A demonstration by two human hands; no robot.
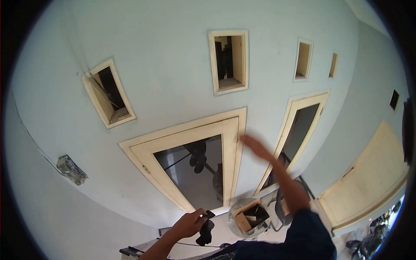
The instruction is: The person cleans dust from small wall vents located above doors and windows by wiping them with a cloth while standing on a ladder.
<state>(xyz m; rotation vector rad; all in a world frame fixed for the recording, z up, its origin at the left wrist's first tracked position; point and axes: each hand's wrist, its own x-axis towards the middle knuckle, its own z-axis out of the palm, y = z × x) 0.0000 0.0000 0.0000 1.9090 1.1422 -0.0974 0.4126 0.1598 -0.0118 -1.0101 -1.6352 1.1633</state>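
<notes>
My left hand (189, 223) is closed at the bottom of the view, thumb and fingers pinching a limp black cloth-like piece (205, 234) that hangs down from it. My right arm reaches up and forward, and my right hand (255, 146) is smeared by motion. Its tip overlaps the right edge of the cream window frame (241, 125) in this view. Dark glass (190, 164) fills that window and reflects a figure.
Below the window stands a round table (234, 227) with an open cardboard box (244, 222) on it, beside a chair (281, 212). A grey electrical box (72, 170) with a cable is on the left wall. A cream door (364, 177) is at right.
</notes>
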